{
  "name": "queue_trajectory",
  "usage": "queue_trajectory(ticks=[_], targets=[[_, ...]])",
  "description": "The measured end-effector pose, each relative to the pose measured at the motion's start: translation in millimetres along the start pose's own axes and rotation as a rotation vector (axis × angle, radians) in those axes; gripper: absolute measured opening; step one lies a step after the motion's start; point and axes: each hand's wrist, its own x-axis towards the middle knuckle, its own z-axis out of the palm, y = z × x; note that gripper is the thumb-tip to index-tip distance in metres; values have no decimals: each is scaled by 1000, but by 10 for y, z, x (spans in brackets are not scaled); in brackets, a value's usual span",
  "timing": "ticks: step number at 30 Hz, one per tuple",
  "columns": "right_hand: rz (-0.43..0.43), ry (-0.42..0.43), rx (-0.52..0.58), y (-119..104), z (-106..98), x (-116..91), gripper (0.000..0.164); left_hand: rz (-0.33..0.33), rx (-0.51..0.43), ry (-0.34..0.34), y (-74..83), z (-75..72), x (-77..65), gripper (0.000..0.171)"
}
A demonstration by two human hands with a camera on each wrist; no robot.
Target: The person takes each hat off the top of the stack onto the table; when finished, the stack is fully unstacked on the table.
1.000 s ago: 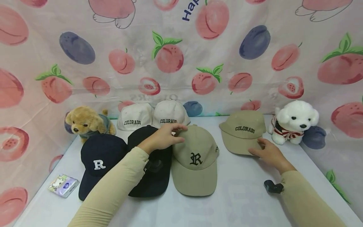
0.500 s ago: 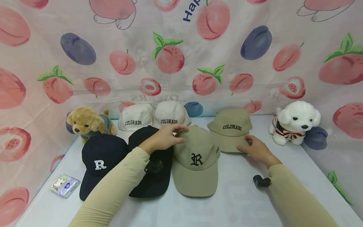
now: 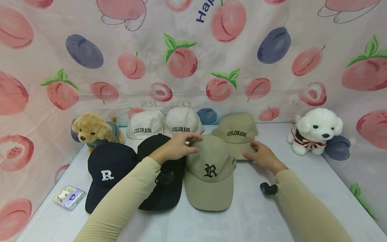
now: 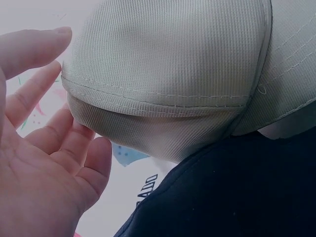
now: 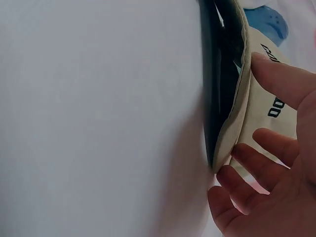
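Note:
In the head view, my right hand [image 3: 264, 156] grips the brim edge of a khaki COLORADO cap [image 3: 240, 126], thumb at the front edge and fingers at its right side. The right wrist view shows the thumb on that brim [image 5: 229, 118], whose underside looks dark. My left hand [image 3: 176, 146] stays at the upper left of a khaki cap with a black R [image 3: 208, 174]. Its fingers [image 4: 57, 131] are spread loosely against the crown's back edge, as the left wrist view shows. This R cap partly covers the COLORADO cap's brim.
A black cap [image 3: 166, 198] lies under my left forearm, beside a navy R cap [image 3: 110, 161]. Two white COLORADO caps [image 3: 146, 122] stand behind. Plush dogs sit at either side, one tan [image 3: 92, 129], one white [image 3: 317, 129]. A tissue pack [image 3: 69, 197] lies front left.
My right hand and the khaki COLORADO cap have moved left together, from near the white plush dog to behind the khaki R cap. The left hand has stayed in place.

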Motion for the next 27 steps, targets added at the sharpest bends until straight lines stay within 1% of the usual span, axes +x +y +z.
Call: queue_trajectory(ticks=[5, 16, 22, 27], targets=[[-16, -1, 27, -37, 60, 58, 76, 8, 7, 2, -13, 3, 7, 38], [-36, -12, 37, -161, 162, 148, 71, -9, 17, -4, 5, -2, 8, 39], [-37, -35, 70, -203, 202, 207, 73, -8, 17, -7, 4, 0, 7, 39], [-39, -36, 76, -193, 211, 227, 74, -13, 17, -8, 3, -2, 6, 39]])
